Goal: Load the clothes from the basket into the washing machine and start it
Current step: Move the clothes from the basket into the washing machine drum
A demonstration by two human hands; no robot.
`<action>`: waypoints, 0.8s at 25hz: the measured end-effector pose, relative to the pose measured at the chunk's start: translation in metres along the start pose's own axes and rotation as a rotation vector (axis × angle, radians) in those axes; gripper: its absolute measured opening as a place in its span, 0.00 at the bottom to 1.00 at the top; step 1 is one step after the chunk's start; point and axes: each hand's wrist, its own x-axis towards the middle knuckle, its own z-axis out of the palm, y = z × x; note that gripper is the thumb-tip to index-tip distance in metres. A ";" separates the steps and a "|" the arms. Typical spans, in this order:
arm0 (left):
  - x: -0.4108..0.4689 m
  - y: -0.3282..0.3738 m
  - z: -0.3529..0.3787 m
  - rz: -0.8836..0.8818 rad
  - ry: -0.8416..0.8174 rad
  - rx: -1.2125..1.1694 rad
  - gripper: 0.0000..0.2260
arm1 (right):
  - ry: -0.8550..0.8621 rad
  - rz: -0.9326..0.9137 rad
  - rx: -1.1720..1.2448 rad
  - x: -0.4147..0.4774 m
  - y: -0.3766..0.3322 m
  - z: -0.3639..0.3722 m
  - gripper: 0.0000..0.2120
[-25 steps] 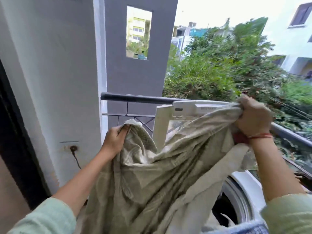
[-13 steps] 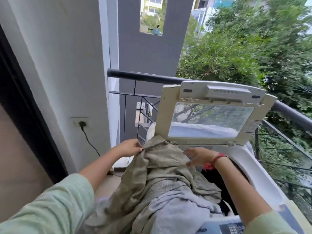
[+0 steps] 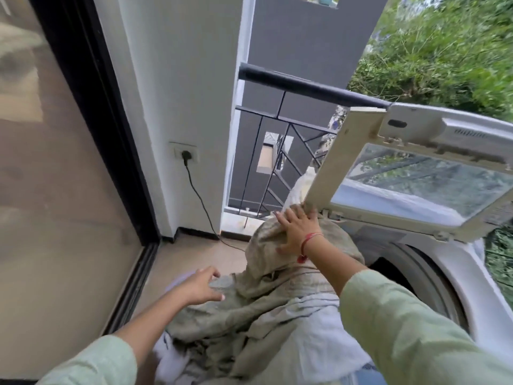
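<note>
Left hand point(image 3: 201, 286) released one olive cloth point(image 3: 263, 312), right hand point(image 3: 298, 232) pressing it (both hands spread)

One wide head cam looks fwd & down; near above washing machine point(image 3: 424, 262) at right; railing point(image 3: 305, 86) ahead.

**Balcony floor and washer top**

The tan tiled floor point(image 3: 191, 262) runs from the door track point(image 3: 138, 276) to the foot of the railing point(image 3: 305, 87). A black cord point(image 3: 231, 244) trails across the floor toward the washer point(image 3: 483, 273), which stands on it at the right of the view. An olive cloth point(image 3: 277, 304) lies heaped over the washer's near corner and rim and spills down its side. Whether its lower folds reach the floor cannot be told. White fabric point(image 3: 172, 357) shows beneath it at the bottom edge.
</note>
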 end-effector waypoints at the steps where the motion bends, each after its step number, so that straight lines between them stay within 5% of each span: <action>1: -0.005 0.005 0.008 0.013 0.016 -0.017 0.31 | -0.046 -0.038 0.001 -0.003 0.006 0.007 0.43; 5: -0.017 0.036 0.048 -0.012 0.107 -0.157 0.47 | 0.043 -0.150 0.068 -0.025 0.013 0.022 0.41; 8: -0.023 0.089 0.081 -0.044 0.328 -0.625 0.58 | 0.270 -0.183 0.106 -0.044 -0.004 0.030 0.15; 10: -0.019 0.119 0.097 -0.028 0.548 -0.767 0.61 | 0.348 -0.259 0.307 -0.064 0.013 0.037 0.09; 14: -0.025 0.170 0.090 0.223 0.767 -0.561 0.54 | 0.614 -0.157 0.786 -0.117 0.119 0.030 0.03; 20: -0.029 0.263 0.047 0.537 0.782 -0.236 0.38 | 1.179 -0.004 1.059 -0.199 0.241 -0.043 0.09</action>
